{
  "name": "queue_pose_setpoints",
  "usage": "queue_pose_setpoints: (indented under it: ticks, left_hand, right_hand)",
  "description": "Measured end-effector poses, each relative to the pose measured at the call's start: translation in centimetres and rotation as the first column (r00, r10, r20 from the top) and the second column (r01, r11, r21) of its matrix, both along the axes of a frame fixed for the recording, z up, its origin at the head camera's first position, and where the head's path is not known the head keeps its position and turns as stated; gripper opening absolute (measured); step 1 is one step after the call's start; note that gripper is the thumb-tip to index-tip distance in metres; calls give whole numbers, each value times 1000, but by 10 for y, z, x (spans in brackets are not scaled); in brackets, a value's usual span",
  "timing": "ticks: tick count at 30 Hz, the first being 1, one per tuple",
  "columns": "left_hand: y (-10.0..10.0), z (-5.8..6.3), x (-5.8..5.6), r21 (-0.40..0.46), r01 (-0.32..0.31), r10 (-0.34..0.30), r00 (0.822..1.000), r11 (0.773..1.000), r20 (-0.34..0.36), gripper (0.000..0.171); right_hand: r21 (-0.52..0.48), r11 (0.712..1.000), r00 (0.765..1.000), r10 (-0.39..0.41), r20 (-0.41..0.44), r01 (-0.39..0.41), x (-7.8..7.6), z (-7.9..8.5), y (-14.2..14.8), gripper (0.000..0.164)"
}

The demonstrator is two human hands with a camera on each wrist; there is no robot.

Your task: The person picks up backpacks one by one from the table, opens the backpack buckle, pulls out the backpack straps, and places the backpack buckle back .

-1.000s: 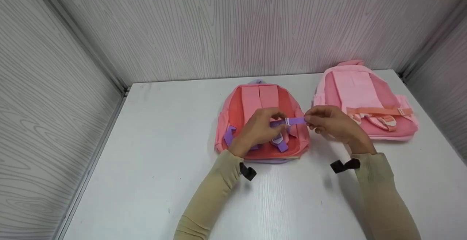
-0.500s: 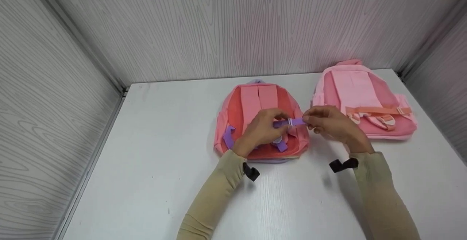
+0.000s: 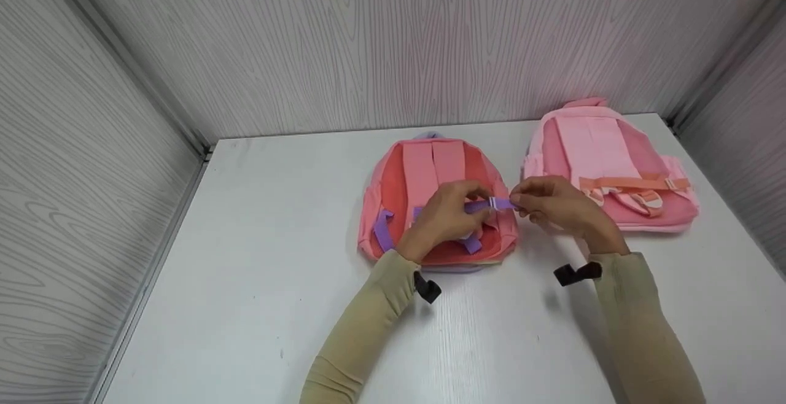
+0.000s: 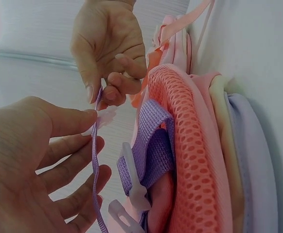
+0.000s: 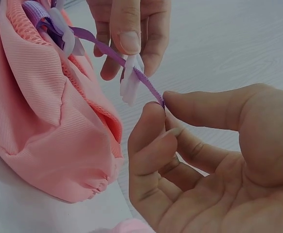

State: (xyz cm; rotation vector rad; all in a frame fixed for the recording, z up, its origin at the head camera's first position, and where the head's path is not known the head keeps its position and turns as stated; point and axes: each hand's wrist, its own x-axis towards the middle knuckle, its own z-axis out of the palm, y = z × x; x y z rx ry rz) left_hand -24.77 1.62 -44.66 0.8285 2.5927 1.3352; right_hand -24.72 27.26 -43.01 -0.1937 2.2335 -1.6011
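A coral-pink backpack (image 3: 420,161) lies on the table with its mesh back and shoulder straps facing up. Above its right side, the left hand (image 3: 448,213) pinches a white plastic buckle (image 5: 130,85) on a purple webbing strap (image 5: 97,42) between thumb and fingers. The right hand (image 3: 562,207) holds the strap's free end between thumb and fingertip, just right of the buckle. The strap is drawn out between both hands, clear of the bag. In the left wrist view, another white buckle (image 4: 134,177) hangs on a purple loop against the mesh.
To the right lies a light pink backpack (image 3: 589,146) with an orange strap (image 3: 626,183) across it. Both bags rest on a white table (image 3: 276,238). Wood-grain panels (image 3: 344,48) stand behind and at the sides.
The left hand has slid slightly to the right with the buckle, and the stretch of purple strap between the hands has shortened. The right hand has hardly moved.
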Motion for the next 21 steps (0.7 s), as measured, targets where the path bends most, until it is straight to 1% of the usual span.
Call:
queue_pose_setpoints:
  ticks: [3, 6, 10, 14, 17, 21]
  left_hand:
    - [2, 0, 0, -3, -5, 5, 1000, 1000, 19, 29]
    - [5, -1, 1, -19, -14, 14, 1000, 1000, 20, 31]
    - [8, -1, 1, -47, -24, 23, 1000, 999, -7, 30]
    - [12, -1, 1, -51, -17, 16, 999, 999, -36, 28]
    - [14, -1, 1, -50, -12, 10, 999, 999, -40, 27]
    - [17, -3, 0, -54, -14, 12, 999, 998, -30, 27]
  right_hand:
    - [10, 1000, 1000, -2, -2, 2, -1, -1, 0, 28]
    - [29, 1000, 1000, 2, -8, -1, -2, -2, 1, 26]
    - [57, 998, 1000, -1, -1, 2, -2, -3, 1, 25]
    - [85, 996, 1000, -8, 5, 8, -2, -3, 1, 26]
    - [101, 995, 1000, -6, 1, 6, -2, -2, 2, 27]
    - [83, 997, 1000, 1, 0, -1, -3, -2, 3, 27]
